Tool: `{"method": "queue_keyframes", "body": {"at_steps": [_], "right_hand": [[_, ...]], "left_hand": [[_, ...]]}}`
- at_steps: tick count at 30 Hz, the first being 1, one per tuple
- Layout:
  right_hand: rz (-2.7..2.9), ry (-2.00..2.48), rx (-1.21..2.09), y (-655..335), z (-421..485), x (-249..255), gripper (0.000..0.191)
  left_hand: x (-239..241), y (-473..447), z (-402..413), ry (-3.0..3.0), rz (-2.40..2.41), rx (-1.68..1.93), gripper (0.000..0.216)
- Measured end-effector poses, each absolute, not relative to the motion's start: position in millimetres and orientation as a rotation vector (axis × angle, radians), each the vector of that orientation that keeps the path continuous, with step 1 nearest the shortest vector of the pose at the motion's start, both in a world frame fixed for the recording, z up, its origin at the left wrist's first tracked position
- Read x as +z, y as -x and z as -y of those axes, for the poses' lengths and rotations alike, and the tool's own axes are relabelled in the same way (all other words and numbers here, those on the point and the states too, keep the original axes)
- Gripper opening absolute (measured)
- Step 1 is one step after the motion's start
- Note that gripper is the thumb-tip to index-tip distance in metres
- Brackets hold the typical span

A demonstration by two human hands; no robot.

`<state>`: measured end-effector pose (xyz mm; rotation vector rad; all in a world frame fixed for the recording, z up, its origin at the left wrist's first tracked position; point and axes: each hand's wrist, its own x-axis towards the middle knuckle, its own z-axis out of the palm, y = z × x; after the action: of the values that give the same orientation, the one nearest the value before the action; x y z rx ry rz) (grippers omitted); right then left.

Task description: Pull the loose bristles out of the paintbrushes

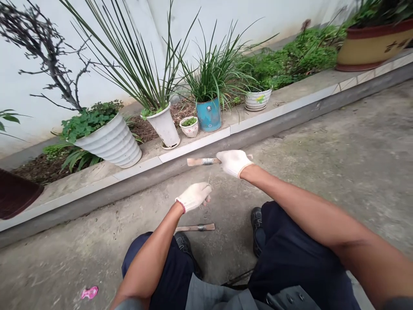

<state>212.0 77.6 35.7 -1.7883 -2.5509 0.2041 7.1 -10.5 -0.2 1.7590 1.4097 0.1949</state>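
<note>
Person's crouched on the concrete ground (338, 142), facing a ledge (193, 148) lined with plant pots (112, 142). Their right hand (234, 162) is wrapped around the handle of a flat brush (203, 161), held level above the ground. Just below, the left hand (194, 196) has its fingertips pinched together, maybe on a thin strand, can't tell. A second brush (195, 227) lies between the shoes (256, 217). Looks like fiddly bristle work, so a fine pinch and a steady brush.

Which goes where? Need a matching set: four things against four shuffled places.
Things:
1 right hand
2 loose brush
3 blue pot
4 pink scrap

Places:
A on the ledge
B on the ground, bottom left corner
C on the ground near the left hand
D closed around the held brush

Pairs: 1-D, 2-C, 3-A, 4-B
</note>
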Motion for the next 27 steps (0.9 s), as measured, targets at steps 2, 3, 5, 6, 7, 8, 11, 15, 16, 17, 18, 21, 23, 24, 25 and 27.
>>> {"method": "queue_keyframes", "body": {"at_steps": [2,3,5,6,7,8,11,15,16,17,18,21,23,24,25,27], "right_hand": [[2.669,1.832,0.086,-210,-74,33,0.031],[2.747,1.840,0.063,-209,-71,31,0.031],[2.937,1.809,0.097,-206,-64,25,0.027],[3.041,1.752,0.157,-205,-61,22,0.024],[3.133,1.658,0.246,-206,-58,18,0.021],[3.218,1.527,0.376,-207,-55,15,0.017],[3.307,1.131,0.962,-214,-50,12,0.007],[2.902,1.109,1.651,-225,-46,24,0.027],[2.817,1.126,1.695,-226,-44,29,0.032],[2.767,1.136,1.692,-226,-43,34,0.036],[2.737,1.144,1.665,-226,-42,38,0.037],[2.615,1.186,1.577,-219,-41,44,0.034],[2.550,1.252,1.492,-212,-43,41,0.029],[2.521,1.295,1.443,-208,-45,38,0.026],[2.525,1.383,1.336,-205,-46,34,0.023],[2.547,1.483,1.225,-198,-49,28,0.020]], "left_hand": [[1,-5,10,-1.884,-1.492,0.110,0.031],[2,-4,10,-1.965,-1.514,0.074,0.030],[7,2,9,-2.103,-1.501,0.022,0.030],[11,5,8,-2.141,-1.475,0.005,0.031],[15,9,8,-2.156,-1.449,-0.007,0.031],[18,12,8,-2.156,-1.428,-0.017,0.032],[26,19,9,-2.078,-1.388,-0.022,0.030],[27,12,17,-1.912,-1.347,-0.009,0.028],[25,7,20,-1.917,-1.343,-0.007,0.029],[24,3,22,-1.923,-1.339,-0.007,0.030],[22,0,24,-1.906,-1.330,-0.002,0.030],[15,-5,21,-1.896,-1.371,0.043,0.037],[9,-3,14,-1.875,-1.494,0.116,0.040],[6,-2,9,-1.873,-1.518,0.137,0.038],[2,-1,5,-1.860,-1.520,0.166,0.035],[-5,-1,0,-1.823,-1.505,0.205,0.030]]}}
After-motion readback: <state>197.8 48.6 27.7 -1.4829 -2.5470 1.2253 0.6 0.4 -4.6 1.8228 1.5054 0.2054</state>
